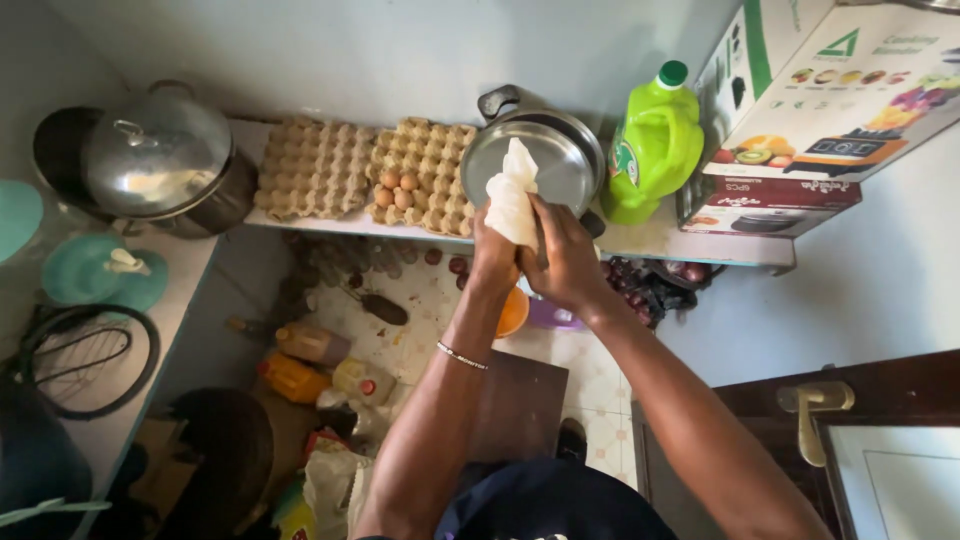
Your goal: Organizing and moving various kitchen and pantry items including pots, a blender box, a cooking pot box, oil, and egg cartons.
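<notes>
White cloth bunched in both hands, left hand & right hand each w/ grip closed tight on it, above shelf front edge by steel pan; risk: swing could knock eggs off.

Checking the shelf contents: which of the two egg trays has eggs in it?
The right-hand egg tray, nearer the hands and the steel pan, holds a few brown eggs. The left egg tray shows only bare cups.
</notes>
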